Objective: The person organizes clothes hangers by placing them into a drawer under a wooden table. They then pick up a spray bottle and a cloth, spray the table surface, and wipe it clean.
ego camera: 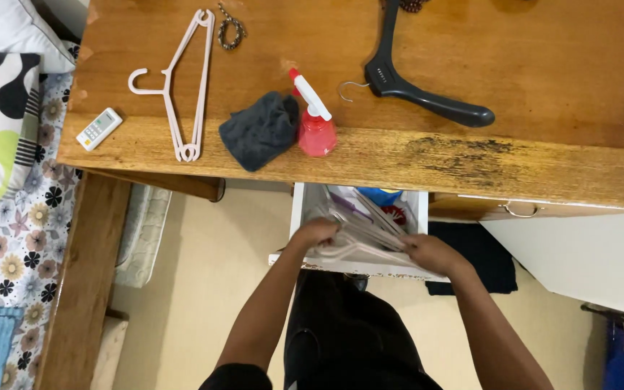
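A white drawer (297, 217) stands pulled out below the wooden desk (543, 79). Inside lies a bundle of pale pink and grey plastic hangers (362, 235). My left hand (317, 232) grips the left end of that bundle. My right hand (431, 254) closes over its right end at the drawer's front rim. Blue and red items show at the back of the drawer, partly hidden.
On the desk lie a pale pink hanger (182, 79), a black hanger (417, 79), a red spray bottle (315, 123), a dark grey cloth (260, 130), a small white remote (99, 128) and a bracelet (230, 30). A bed with floral sheet (9, 238) lies left.
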